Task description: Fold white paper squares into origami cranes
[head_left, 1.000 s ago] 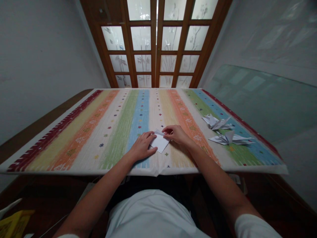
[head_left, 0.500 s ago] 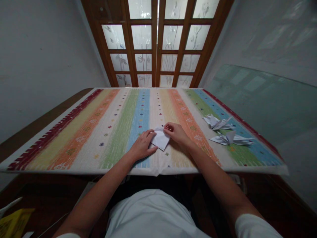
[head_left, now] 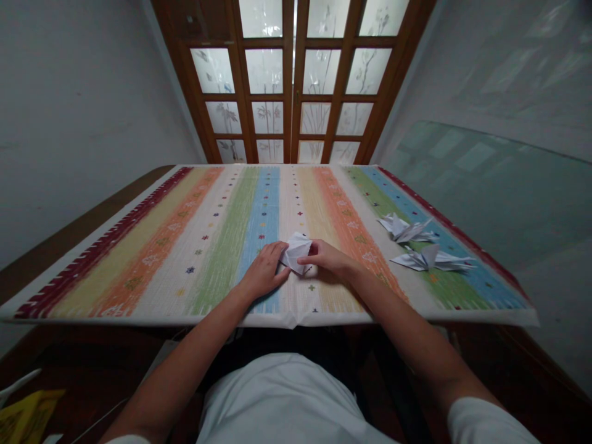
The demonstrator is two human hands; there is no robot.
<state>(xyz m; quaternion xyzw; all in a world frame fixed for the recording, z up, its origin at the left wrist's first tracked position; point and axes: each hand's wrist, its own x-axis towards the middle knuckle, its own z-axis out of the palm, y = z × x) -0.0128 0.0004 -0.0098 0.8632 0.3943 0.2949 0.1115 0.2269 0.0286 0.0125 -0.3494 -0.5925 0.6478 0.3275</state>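
Note:
A small white sheet of folded paper [head_left: 297, 250] lies on the striped tablecloth in front of me, between my two hands. My left hand [head_left: 267, 269] holds its left edge, the thumb at the near side and the fingers at the far left. With thumb and fingertips, my right hand [head_left: 326, 256] pinches a flap on the right side, which is lifted off the cloth. The fingertips of the right hand are partly hidden behind the paper. Two folded paper cranes, a far one [head_left: 407, 229] and a near one [head_left: 432, 258], rest to the right.
The tablecloth [head_left: 185, 246] has coloured stripes and covers the table to its front edge. A glass sheet [head_left: 490, 197] leans on the right wall. Wooden doors with panes [head_left: 291, 98] stand beyond. A yellow item [head_left: 30, 416] is at the lower left.
My right hand has moved from the paper's far right corner nearer to me, drawing a flap over. The paper looks more opened and raised. My left hand has barely shifted.

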